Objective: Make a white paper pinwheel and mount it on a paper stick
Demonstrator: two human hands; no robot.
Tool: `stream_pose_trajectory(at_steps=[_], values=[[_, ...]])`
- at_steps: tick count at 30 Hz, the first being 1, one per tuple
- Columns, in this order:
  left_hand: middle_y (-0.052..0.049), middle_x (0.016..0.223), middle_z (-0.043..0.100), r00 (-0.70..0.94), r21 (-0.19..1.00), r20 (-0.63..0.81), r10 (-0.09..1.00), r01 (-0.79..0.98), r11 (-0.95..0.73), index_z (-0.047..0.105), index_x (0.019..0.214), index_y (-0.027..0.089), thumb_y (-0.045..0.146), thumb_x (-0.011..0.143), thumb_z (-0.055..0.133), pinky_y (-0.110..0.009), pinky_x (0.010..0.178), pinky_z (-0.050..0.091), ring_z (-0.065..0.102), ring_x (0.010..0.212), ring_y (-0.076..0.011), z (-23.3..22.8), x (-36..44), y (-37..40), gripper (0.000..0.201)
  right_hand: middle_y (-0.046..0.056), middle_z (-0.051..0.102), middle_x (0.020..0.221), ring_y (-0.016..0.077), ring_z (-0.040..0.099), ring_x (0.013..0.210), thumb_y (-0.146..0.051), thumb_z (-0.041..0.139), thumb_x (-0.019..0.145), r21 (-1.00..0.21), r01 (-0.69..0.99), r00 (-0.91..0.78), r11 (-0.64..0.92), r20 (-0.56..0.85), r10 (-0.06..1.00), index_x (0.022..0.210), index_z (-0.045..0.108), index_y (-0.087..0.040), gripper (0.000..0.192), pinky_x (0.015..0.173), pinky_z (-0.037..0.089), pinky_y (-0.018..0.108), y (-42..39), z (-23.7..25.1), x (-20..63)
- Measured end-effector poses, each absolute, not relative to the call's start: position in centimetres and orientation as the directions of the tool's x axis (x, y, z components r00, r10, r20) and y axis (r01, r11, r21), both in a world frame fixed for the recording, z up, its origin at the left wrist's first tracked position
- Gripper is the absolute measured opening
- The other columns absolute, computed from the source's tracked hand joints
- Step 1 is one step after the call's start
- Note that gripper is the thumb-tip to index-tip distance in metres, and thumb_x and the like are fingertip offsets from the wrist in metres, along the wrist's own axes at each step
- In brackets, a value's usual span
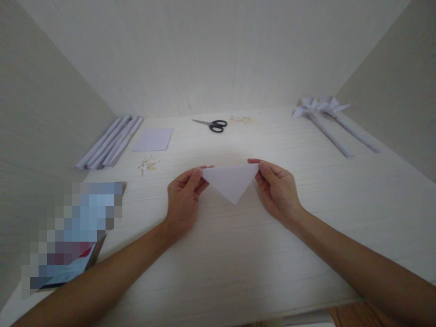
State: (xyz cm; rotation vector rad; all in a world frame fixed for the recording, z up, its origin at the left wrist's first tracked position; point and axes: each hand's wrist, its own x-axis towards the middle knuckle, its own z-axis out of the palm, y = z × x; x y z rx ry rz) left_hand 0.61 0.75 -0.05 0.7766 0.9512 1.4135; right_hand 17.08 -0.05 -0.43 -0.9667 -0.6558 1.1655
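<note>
A white paper folded into a triangle [232,181] is held over the middle of the pale wooden table [238,263], its tip pointing toward me. My left hand [184,197] pinches the triangle's left corner between thumb and fingers. My right hand [277,188] pinches the right corner the same way. The long folded edge runs straight between the two hands, on the far side.
Black-handled scissors [211,124] lie at the back centre. A flat paper sheet [154,139] and several rolled paper tubes [111,141] are at the back left, small wooden sticks [147,165] near them. Two paper pinwheels [323,119] lie back right. A blurred box [73,236] sits front left.
</note>
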Motion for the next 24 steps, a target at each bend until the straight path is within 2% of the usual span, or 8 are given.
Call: stream_pose_trajectory(at_steps=[6, 11, 19, 24], values=[[-0.004, 0.083, 0.068, -0.086, 0.898, -0.066, 0.994, -0.44, 0.022, 0.066, 0.072, 0.016, 0.024, 0.069, 0.06, -0.029, 0.078, 0.049, 0.061, 0.078, -0.0127, 0.04, 0.86, 0.66, 0.011, 0.002, 0.067, 0.082, 0.0102, 0.059, 0.071, -0.024, 0.066, 0.065, -0.857, -0.515, 0.28, 0.035, -0.13, 0.951, 0.067, 0.068, -0.017, 0.007, 0.078, 0.05, 0.027, -0.15, -0.35, 16.8], [-0.004, 0.083, 0.068, -0.084, 0.897, -0.062, 0.995, -0.441, 0.018, 0.066, 0.071, 0.016, 0.024, 0.069, 0.06, -0.029, 0.078, 0.048, 0.061, 0.078, -0.0129, 0.06, 0.89, 0.56, 0.01, 0.0, 0.066, 0.079, 0.0079, 0.059, 0.071, -0.023, 0.069, 0.061, -0.839, -0.544, 0.272, 0.003, -0.173, 0.947, 0.067, 0.068, -0.018, 0.007, 0.076, 0.05, 0.021, -0.17, -0.44, 16.72], [-0.004, 0.082, 0.068, -0.078, 0.896, -0.068, 0.995, -0.444, 0.026, 0.067, 0.071, 0.016, 0.023, 0.069, 0.061, -0.028, 0.077, 0.049, 0.062, 0.078, -0.0129, 0.08, 0.73, 0.59, 0.009, -0.002, 0.064, 0.065, 0.0054, 0.057, 0.062, -0.018, 0.072, 0.056, -0.774, -0.634, 0.276, -0.015, -0.245, 0.929, 0.059, 0.067, -0.017, 0.006, 0.065, 0.05, 0.015, -0.2, 0.11, 16.67], [-0.004, 0.082, 0.068, -0.074, 0.896, -0.054, 0.996, -0.444, 0.015, 0.067, 0.071, 0.016, 0.022, 0.07, 0.06, -0.027, 0.075, 0.049, 0.062, 0.077, -0.0122, -0.07, 0.73, 0.65, 0.009, -0.001, 0.065, 0.066, 0.0056, 0.056, 0.062, -0.016, 0.07, 0.057, -0.761, -0.648, 0.275, -0.023, -0.262, 0.925, 0.058, 0.067, -0.015, 0.003, 0.063, 0.049, 0.014, -0.28, 0.47, 16.66]])
